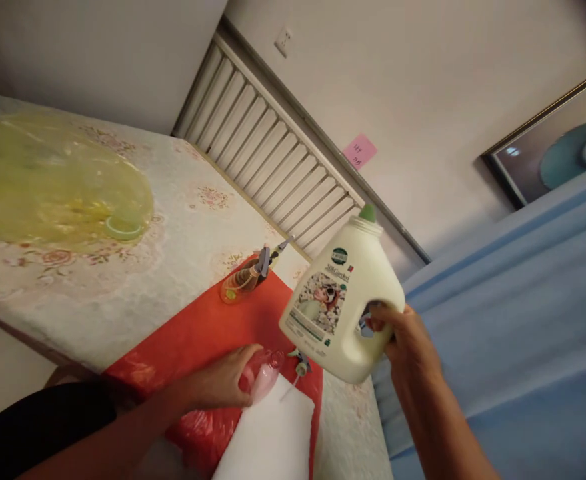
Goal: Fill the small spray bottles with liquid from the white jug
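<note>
Over the red plastic sheet (207, 333), both hands are loaded. Left hand (230, 380) grips the small pink bottle (263, 381), fingers wrapped round its body, open mouth exposed. Right hand (413, 340) is closed through the handle of the cream jug (357, 287), holding it up off the table. View is rolled, so the apparent lean overstates tilt; jug looks roughly upright, green spout (367, 213) at the top, no outer cap on the neck. Bottle and jug are apart, jug off to the right. Fill level of either: can't tell.

Loose spray head (300, 367) lies between them, its tube over the white sheet (273, 433). Second spray bottle (243, 283), head fitted, stands on the red plastic farther out, touched by neither hand.

Step in hand, my read: lining up jug and bottle for a pour, not yet started; no stream visible. Next move would call for spout over bottle mouth, then a slow tip from the right wrist, bottle held steady without squeezing. Small target, bulky jug: overshoot would probably land on the white sheet.
</note>
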A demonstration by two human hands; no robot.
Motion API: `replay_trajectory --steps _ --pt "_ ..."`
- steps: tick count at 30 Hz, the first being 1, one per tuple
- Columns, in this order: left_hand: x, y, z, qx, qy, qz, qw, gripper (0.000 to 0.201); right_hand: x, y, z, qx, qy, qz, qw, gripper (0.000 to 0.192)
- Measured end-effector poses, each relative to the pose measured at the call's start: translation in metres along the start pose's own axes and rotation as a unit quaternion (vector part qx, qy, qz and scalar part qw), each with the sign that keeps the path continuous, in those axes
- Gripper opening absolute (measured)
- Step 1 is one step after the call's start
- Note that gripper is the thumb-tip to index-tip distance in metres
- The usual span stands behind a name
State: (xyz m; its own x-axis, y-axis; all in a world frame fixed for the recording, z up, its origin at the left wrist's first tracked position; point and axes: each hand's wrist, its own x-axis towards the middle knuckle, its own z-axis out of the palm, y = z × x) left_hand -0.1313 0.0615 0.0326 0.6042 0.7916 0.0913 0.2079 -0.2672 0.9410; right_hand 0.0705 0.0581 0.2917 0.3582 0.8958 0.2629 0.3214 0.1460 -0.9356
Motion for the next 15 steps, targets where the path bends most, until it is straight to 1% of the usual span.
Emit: replay_trajectory --steps 3,5,8,11,15 --pt "0.004 -0.004 -0.002 -0.014 -0.004 0.016 1.000 0.084 -0.009 0.008 -0.029 -0.071 0.013 0.050 0.996 0.016" --pt "0.006 -0.004 -0.004 -0.021 0.005 0.020 1.000 0.083 -0.015 0.018 -0.048 -0.111 0.005 0.081 0.990 0.018" --pt "0.009 -0.003 -0.007 -0.017 0.025 0.020 0.999 0.080 -0.027 0.033 -0.071 -0.151 -0.024 0.130 0.980 0.024" --pt "0.013 -0.004 -0.008 -0.002 0.038 0.019 0.999 0.078 -0.041 0.044 -0.087 -0.156 -0.064 0.173 0.970 0.030" --pt "0.017 -0.006 -0.007 0.003 0.055 0.023 0.998 0.075 -0.060 0.049 -0.098 -0.143 -0.137 0.198 0.960 0.040"
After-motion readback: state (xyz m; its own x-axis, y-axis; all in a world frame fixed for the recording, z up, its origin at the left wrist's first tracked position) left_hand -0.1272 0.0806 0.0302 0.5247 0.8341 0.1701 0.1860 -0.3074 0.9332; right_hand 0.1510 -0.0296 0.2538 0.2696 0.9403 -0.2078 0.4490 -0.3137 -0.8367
